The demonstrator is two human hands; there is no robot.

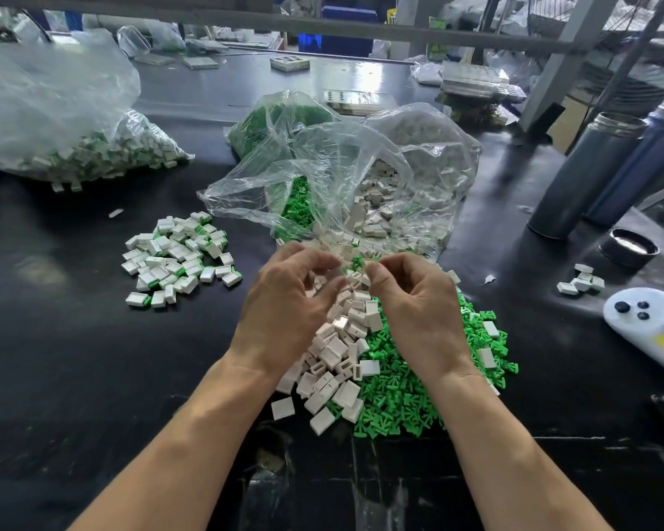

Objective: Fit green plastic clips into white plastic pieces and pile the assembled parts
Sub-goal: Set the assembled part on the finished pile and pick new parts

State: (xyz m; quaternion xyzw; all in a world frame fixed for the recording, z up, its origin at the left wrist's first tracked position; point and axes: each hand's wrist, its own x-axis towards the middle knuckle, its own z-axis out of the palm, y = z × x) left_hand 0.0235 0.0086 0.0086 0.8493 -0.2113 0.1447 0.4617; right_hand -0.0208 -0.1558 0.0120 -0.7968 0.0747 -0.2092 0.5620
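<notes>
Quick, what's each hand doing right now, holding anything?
Left hand: fingers curled over the white pieces; whether it holds one cannot be told.
Right hand: fingertips pinched together; what they hold cannot be told.

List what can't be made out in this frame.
- Head view: what the left hand and right hand hold; curled fingers cover it.
- White pieces under both hands: covered.
- White device: cut off by the right edge.
- Far bag: contents blurred by plastic.
</notes>
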